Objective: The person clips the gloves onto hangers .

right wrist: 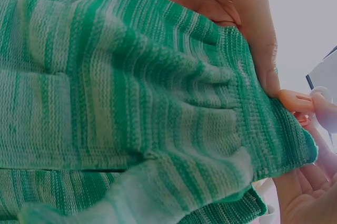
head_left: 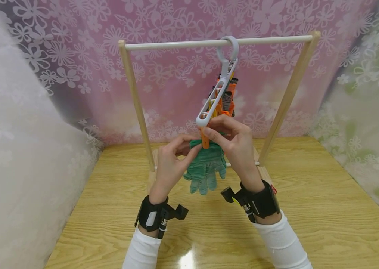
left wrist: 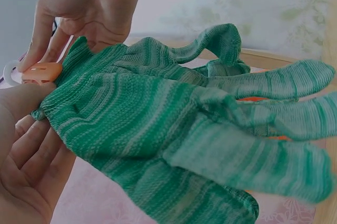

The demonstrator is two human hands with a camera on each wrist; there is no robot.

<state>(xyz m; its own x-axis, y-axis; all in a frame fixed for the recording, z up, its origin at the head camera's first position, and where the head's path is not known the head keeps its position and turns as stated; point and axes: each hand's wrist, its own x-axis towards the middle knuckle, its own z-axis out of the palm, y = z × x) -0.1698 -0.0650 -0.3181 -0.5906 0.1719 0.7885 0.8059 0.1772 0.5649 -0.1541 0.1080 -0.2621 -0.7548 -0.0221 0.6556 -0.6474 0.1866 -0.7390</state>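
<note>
A green striped knit glove (head_left: 206, 168) hangs fingers down below the near end of a white hanger (head_left: 221, 87). An orange clip (head_left: 205, 139) at that end sits on the glove's cuff. My left hand (head_left: 174, 155) pinches the cuff beside the clip, between thumb and fingers. My right hand (head_left: 238, 144) pinches the upper part of the clip, just under the hanger. In the left wrist view the clip (left wrist: 43, 72) lies against the cuff edge of the glove (left wrist: 121, 113). In the right wrist view the glove (right wrist: 142, 87) fills much of the frame.
The hanger hooks over a white rod (head_left: 176, 45) on a wooden-legged rack (head_left: 135, 101). Orange and dark grey knit items (head_left: 230, 97) hang farther back on it, partly hidden. A wood-grain table (head_left: 115, 209) lies below, with flowered cloth (head_left: 176, 22) behind and at the sides.
</note>
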